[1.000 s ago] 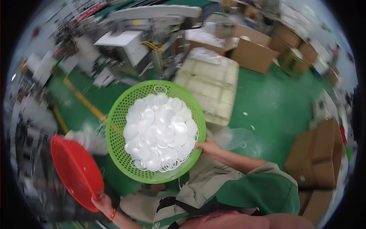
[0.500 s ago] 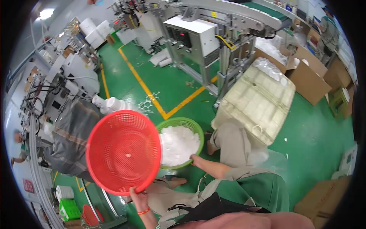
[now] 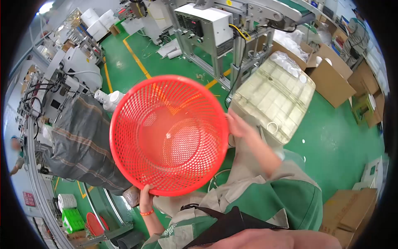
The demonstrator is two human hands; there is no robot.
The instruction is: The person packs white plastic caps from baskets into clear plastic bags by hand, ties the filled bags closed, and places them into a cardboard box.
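Observation:
A large red perforated basket (image 3: 169, 135) is tilted toward me in front of my body, with only a small pale bit on its bottom. My left hand (image 3: 146, 199) grips its lower rim, an orange band on the wrist. At its right rim, my right hand (image 3: 239, 124) is slightly blurred, with its fingers at the edge; how firmly they close on it is partly hidden. The green basket with white discs cannot be made out clearly behind the red mesh.
A grey woven sack (image 3: 83, 141) stands left of the basket. A pale lidded bin (image 3: 273, 99), cardboard boxes (image 3: 331, 76) and a metal machine (image 3: 207, 31) stand ahead. A person (image 3: 356, 37) is at the upper right. A large carton (image 3: 350, 211) lies lower right.
The red basket has moved right and up, in front of where the green basket was. My right hand has left the green basket's rim and moved up to the red basket's right rim.

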